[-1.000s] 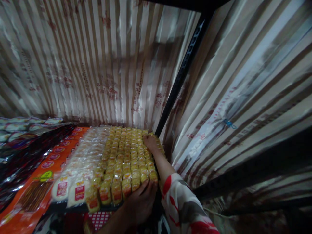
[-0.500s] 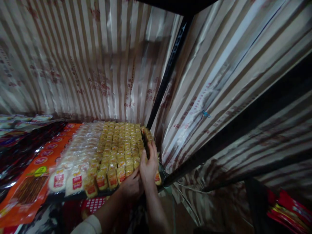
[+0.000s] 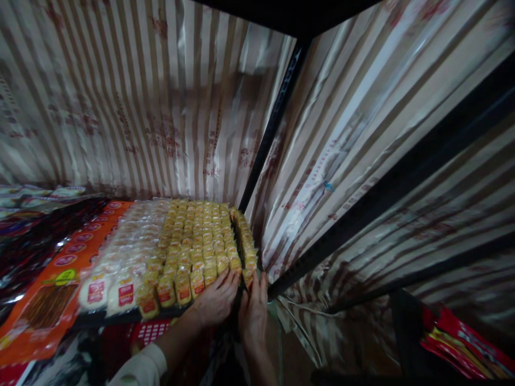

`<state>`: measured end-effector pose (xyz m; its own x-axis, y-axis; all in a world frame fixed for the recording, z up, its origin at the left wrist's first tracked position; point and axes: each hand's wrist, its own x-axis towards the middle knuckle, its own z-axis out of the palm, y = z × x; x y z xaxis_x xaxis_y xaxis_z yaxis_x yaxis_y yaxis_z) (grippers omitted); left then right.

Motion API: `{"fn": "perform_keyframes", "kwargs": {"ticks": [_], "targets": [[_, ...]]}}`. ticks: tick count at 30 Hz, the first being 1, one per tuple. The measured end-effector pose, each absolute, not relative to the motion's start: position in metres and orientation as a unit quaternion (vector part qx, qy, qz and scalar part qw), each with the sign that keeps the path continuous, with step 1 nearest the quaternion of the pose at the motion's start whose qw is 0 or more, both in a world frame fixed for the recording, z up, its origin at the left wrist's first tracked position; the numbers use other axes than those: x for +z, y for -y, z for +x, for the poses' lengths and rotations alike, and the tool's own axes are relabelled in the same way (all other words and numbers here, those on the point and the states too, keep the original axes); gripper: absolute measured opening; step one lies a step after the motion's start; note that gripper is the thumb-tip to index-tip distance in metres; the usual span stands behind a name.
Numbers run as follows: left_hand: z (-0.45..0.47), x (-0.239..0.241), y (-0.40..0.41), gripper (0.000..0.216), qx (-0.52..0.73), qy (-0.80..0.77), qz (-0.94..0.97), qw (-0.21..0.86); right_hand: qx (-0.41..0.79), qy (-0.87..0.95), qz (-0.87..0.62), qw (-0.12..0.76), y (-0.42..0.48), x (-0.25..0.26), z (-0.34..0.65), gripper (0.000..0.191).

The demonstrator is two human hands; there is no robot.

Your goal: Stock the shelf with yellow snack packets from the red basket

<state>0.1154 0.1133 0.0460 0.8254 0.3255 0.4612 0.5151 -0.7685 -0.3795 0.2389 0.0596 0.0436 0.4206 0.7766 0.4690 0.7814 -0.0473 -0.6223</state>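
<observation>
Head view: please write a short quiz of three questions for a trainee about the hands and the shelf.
1. True or false: the left hand and the right hand are both at the front end of the yellow packets.
2. What lies just left of the yellow packets? A white packets; B bottles; C red bags.
3. Which hand is nearer the black post?
Key: 1 true; 2 A; 3 right.

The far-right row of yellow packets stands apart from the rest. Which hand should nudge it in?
Probably the right hand: its fingers sit at the front end of the far-right row; the left hand rests on the neighbouring rows.
</observation>
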Motion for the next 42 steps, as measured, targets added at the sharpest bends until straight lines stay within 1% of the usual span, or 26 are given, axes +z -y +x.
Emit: {"fn": "perform_keyframes", "kwargs": {"ticks": [5, 8, 12, 19, 24, 31, 35, 39, 42], "targets": [[0.116, 0.046, -0.113, 0.046, -0.191, 0.22, -0.924, 0.246, -0.017, 0.568, -0.705, 0.423, -0.072, 0.04, 0.242, 0.055], [0.115, 0.048, -0.112, 0.045, -0.201, 0.22, -0.921, 0.249, -0.031, 0.566, -0.704, 0.428, -0.079, 0.039, 0.243, 0.054], [0.114, 0.05, -0.112, 0.047, -0.205, 0.221, -0.919, 0.255, -0.023, 0.548, -0.7, 0.457, -0.083, 0.038, 0.243, 0.051], [0.115, 0.048, -0.113, 0.048, -0.209, 0.223, -0.917, 0.256, 0.025, 0.482, -0.725, 0.491, -0.087, 0.048, 0.244, 0.056], [0.115, 0.047, -0.113, 0.049, -0.214, 0.212, -0.916, 0.264, 0.054, 0.442, -0.723, 0.528, -0.091, 0.051, 0.24, 0.056], [0.116, 0.044, -0.115, 0.049, -0.211, 0.21, -0.917, 0.267, 0.063, 0.431, -0.702, 0.564, -0.095, 0.052, 0.238, 0.055], [0.116, 0.042, -0.115, 0.049, -0.217, 0.212, -0.916, 0.263, 0.072, 0.45, -0.691, 0.562, -0.095, 0.048, 0.24, 0.06], [0.116, 0.041, -0.115, 0.049, -0.223, 0.219, -0.916, 0.252, 0.095, 0.474, -0.679, 0.553, -0.096, 0.043, 0.245, 0.059], [0.116, 0.042, -0.115, 0.048, -0.222, 0.219, -0.916, 0.252, 0.091, 0.473, -0.676, 0.558, -0.097, 0.04, 0.247, 0.059]]}}
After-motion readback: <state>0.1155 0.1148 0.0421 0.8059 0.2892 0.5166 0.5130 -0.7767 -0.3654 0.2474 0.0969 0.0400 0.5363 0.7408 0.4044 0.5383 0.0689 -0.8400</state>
